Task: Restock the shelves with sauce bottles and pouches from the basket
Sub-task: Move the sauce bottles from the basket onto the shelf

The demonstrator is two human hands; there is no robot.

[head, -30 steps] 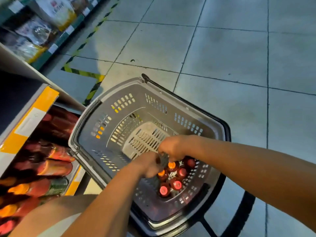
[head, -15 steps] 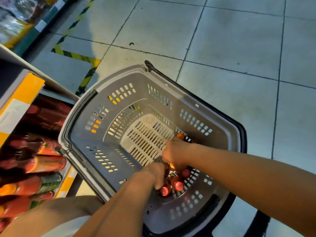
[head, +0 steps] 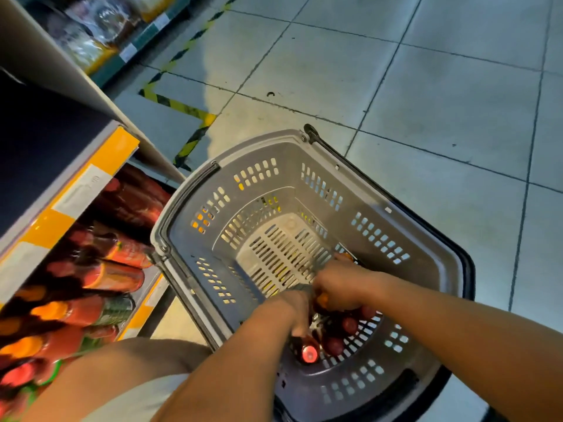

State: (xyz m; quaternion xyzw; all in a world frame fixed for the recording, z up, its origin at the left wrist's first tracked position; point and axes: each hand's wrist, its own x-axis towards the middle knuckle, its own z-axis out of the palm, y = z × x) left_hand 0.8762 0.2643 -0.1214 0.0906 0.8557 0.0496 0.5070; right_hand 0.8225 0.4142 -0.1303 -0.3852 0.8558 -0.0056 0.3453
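Pale square floor tiles (head: 441, 95), smooth and split by dark grout lines, fill the background. Nearest the camera, the left hand (head: 289, 312) is curled round the dark neck of a sauce bottle (head: 306, 348) with a glossy red cap, while the right hand (head: 341, 284) is closed over an orange-capped bottle (head: 322, 300) just beside it. More red-capped bottles (head: 344, 330) are clustered upright in the near corner of the grey plastic basket (head: 432, 269), whose slotted walls and perforated floor are bare farther out. Against the basket's left rim, a yellow-edged shelf (head: 91, 190) is packed with red sauce bottles lying on their sides (head: 115, 278). Beyond the rim, yellow-black hazard tape (head: 182, 105) is laid across open floor.
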